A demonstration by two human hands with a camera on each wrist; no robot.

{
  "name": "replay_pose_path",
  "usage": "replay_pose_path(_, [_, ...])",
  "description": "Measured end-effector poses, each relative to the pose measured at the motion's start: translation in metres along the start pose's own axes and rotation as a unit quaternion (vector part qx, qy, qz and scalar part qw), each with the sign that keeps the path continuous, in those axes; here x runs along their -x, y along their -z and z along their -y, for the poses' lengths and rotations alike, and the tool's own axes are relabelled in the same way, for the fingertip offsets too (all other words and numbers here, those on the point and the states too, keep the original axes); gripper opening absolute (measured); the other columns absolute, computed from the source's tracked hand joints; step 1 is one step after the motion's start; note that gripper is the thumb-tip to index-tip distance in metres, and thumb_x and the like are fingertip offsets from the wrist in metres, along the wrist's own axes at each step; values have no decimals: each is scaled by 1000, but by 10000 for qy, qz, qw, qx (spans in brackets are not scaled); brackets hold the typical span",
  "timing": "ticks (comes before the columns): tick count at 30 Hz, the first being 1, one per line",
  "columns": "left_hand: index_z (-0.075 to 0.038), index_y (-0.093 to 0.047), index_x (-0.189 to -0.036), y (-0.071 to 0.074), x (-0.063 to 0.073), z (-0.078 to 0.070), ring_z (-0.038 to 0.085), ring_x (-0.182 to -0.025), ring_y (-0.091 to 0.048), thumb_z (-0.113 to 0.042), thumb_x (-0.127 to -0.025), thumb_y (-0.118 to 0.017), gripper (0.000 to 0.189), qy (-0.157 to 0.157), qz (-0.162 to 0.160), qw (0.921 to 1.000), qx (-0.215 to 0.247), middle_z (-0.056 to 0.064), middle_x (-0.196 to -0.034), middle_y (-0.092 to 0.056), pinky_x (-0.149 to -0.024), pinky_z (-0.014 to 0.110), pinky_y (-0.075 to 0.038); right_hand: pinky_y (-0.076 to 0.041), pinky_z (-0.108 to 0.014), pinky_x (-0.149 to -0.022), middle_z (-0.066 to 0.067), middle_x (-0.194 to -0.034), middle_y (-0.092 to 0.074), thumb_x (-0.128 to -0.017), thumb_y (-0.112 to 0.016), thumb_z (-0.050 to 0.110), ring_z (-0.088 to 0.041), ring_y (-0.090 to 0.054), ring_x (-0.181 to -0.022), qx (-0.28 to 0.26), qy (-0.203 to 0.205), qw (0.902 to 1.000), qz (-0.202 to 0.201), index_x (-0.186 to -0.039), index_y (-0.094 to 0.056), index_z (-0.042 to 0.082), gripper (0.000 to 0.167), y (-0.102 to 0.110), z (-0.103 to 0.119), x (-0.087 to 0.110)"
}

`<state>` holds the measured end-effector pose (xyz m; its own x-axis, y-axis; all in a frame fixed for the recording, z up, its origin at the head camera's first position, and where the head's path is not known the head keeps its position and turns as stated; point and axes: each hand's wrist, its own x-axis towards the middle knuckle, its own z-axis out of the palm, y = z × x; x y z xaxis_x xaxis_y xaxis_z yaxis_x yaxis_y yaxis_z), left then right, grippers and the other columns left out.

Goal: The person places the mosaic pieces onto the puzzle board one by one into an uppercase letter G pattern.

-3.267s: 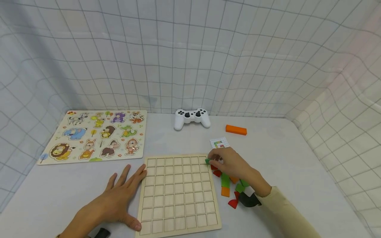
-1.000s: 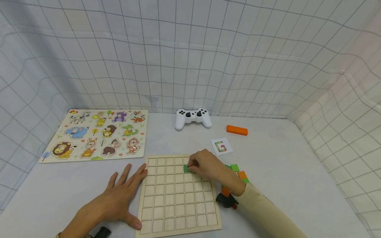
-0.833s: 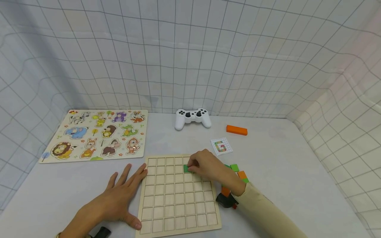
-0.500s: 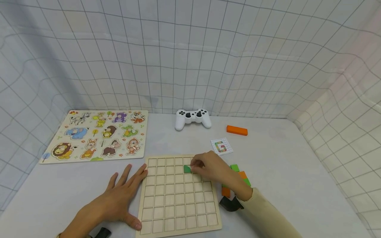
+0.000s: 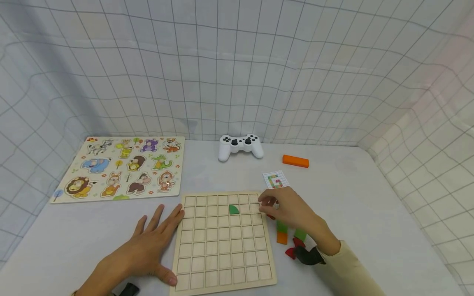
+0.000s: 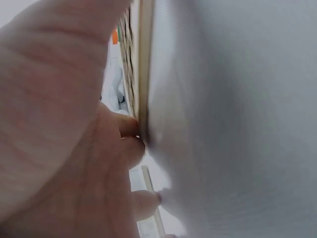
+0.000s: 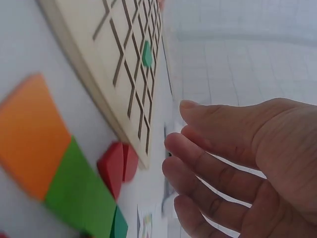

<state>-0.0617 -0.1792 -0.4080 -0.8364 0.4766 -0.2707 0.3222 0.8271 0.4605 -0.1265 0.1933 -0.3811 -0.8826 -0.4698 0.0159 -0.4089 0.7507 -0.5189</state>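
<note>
My left hand lies spread on the table, thumb and index fingertip against the left edge of a wooden grid board. In one of the board's upper cells sits a green quarter-round tile. Over the board's upper right edge hovers my right hand, fingers loosely bent with nothing between them. Beneath and beside it lie loose tiles: a green square, an orange square and red quarter-rounds. My right hand and wrist cover part of this pile in the head view.
A small pattern card lies just beyond my right hand. Farther back are a white game controller and an orange bar. At the back left lies an animal puzzle board. A grid-patterned cloth rises behind the table.
My right hand picked up a green tile by the pile, set it in a board cell, let go and drew back right over the tiles. My left hand stays at the board's edge.
</note>
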Motion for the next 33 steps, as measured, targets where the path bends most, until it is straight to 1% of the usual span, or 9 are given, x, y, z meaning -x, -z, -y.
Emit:
replay_pose_path(4, [-13, -8, -162, -1, 0, -2, 54, -150, 6, -75, -41, -80, 154, 29, 77, 9999, -63, 10, -170, 0, -109, 80, 0, -58, -33, -80, 10, -92, -71, -91, -75, 22, -5, -65, -84, -37, -124, 9999, -24, -106, -74, 14, 17, 10, -12, 6])
replay_pose_path(7, [-13, -7, -162, -1, 1, -2, 54, -150, 7, -74, -42, -80, 153, 26, 75, 10000, -14, 11, -170, -1, -109, 80, 1, -58, -37, -84, 8, -96, -72, -91, -74, 20, -8, -65, -87, -54, -35, 9999, 81, -108, -73, 12, 19, 17, -19, 10])
replay_pose_path(11, [-12, -7, -162, -1, 1, -2, 54, -150, 8, -73, -42, -80, 153, 1, 84, 9999, 71, 11, -170, -2, -108, 80, 1, -57, -39, -87, 4, -101, -72, -90, -76, 17, -13, -65, -91, -69, 39, 9994, 351, -108, -73, 11, 20, 24, -31, 20])
replay_pose_path(13, [-12, -8, -162, 0, 1, -2, 54, -150, 8, -73, -43, -80, 153, -26, 90, 9999, 95, 11, -170, -2, -108, 80, 1, -57, -38, -88, 4, -101, -72, -89, -76, 16, -13, -64, -92, -191, -73, 9980, 597, -108, -73, 11, 20, 28, -38, 26])
replay_pose_path(17, [-12, -7, -162, 1, 1, -1, 55, -150, 7, -74, -43, -80, 153, -50, 92, 9999, 97, 11, -170, -2, -107, 81, 0, -55, -27, -79, 5, -91, -66, -86, -79, 15, -11, -60, -85, -539, -260, 9919, 1121, -107, -72, 11, 22, 36, -51, 35])
replay_pose_path(20, [-13, -7, -162, 1, 2, 0, 54, -150, 6, -75, -43, -80, 153, -50, 62, 9999, 68, 11, -170, -1, -107, 80, 0, -52, -22, -72, 4, -85, -62, -84, -80, 15, -11, -57, -80, -777, -281, 9874, 1348, -105, -72, 11, 23, 40, -59, 37])
replay_pose_path(21, [-13, -7, -162, 2, 2, 0, 54, -150, 6, -75, -43, -80, 153, -47, 58, 10000, 55, 10, -170, -1, -108, 80, 0, -51, -21, -70, 3, -85, -62, -84, -81, 15, -11, -56, -80, -810, -293, 9865, 1391, -104, -72, 11, 23, 40, -61, 37])
replay_pose_path(26, [-14, -7, -163, 2, 2, 0, 54, -150, 7, -75, -43, -80, 152, -36, 86, 9999, 59, 10, -170, 0, -108, 79, 0, -50, -21, -72, 0, -88, -63, -82, -83, 14, -13, -57, -83, -906, -432, 9832, 1528, -105, -73, 13, 25, 41, -70, 38])
replay_pose_path(33, [-13, -7, -163, 2, 2, -1, 54, -150, 8, -74, -43, -80, 153, -44, 91, 9999, 88, 10, -170, -1, -108, 80, 1, -49, -21, -70, -3, -87, -60, -81, -83, 10, -14, -55, -82, -1054, -484, 9812, 1542, -105, -72, 13, 26, 39, -73, 39])
